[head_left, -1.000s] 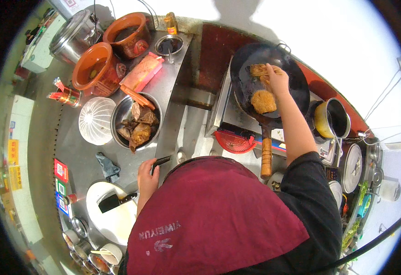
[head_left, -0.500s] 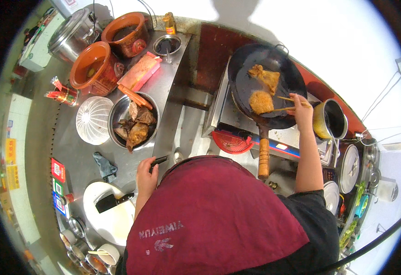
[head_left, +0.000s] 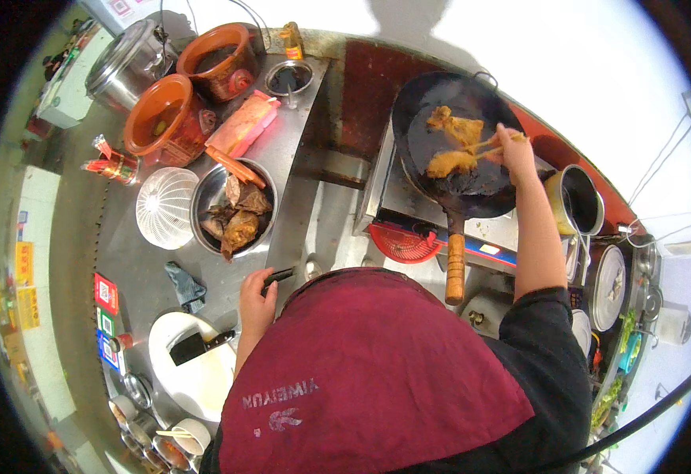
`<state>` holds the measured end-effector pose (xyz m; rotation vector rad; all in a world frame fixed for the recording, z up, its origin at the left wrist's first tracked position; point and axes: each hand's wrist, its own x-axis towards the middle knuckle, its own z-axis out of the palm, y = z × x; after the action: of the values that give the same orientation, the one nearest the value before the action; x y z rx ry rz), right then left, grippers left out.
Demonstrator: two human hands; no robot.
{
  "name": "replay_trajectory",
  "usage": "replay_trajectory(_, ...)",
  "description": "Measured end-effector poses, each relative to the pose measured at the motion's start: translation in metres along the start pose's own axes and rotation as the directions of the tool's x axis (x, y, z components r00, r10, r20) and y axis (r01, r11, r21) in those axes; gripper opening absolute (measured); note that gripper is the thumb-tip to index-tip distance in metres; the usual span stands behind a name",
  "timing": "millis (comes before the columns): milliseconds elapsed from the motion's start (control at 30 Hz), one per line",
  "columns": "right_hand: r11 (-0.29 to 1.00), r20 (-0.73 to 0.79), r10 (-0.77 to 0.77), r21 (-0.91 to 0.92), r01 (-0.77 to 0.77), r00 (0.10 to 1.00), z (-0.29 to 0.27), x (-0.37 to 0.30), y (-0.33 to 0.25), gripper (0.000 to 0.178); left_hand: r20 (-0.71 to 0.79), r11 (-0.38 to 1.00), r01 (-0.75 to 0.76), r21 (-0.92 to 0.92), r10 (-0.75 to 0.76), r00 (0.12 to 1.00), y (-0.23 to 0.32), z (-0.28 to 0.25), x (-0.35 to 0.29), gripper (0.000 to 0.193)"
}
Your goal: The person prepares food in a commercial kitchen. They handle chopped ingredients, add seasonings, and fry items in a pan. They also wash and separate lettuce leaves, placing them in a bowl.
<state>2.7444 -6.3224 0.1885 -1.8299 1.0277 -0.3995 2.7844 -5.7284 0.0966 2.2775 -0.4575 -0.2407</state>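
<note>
My right hand (head_left: 513, 154) is closed around a pair of chopsticks (head_left: 483, 148) over the black wok (head_left: 416, 170). Their tips meet a golden-brown fried piece (head_left: 450, 163), which stands tilted on its edge in the dark oil. Another fried piece (head_left: 460, 128) lies just beyond it. The wok's wooden handle (head_left: 455, 268) points toward me, with no hand on it. Low at my left side, my left hand (head_left: 257, 304) is closed on a slim black object (head_left: 280, 276); its kind does not show.
On the steel counter at left are a metal bowl of browned meat (head_left: 231, 245), a white mesh strainer (head_left: 163, 207), orange pots (head_left: 158, 118) and a cleaver (head_left: 191, 347) on a round white board (head_left: 195, 387). A yellow pot (head_left: 574, 201) stands right of the wok.
My right hand has moved slightly up and left with the chopsticks. The nearer fried piece, flat before, has tipped up on its edge. My left hand keeps its hold at my side.
</note>
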Motion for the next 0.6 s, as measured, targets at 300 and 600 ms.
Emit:
replay_trajectory(300, 0.999, -0.013, -0.034, -0.037, 0.033, 0.999, 0.038, 0.059, -0.023, 0.036, -0.05, 1.0, 0.024, -0.019, -0.025, 0.998, -0.007, -0.001, -0.014, 0.027)
replay_trajectory(600, 0.886, 0.173, -0.197, -0.389, 0.251, 0.965, 0.038, 0.132, 0.016, 0.028, -0.063, 0.997, 0.072, -0.006, -0.072, 0.995, -0.01, -0.002, -0.026, 0.028)
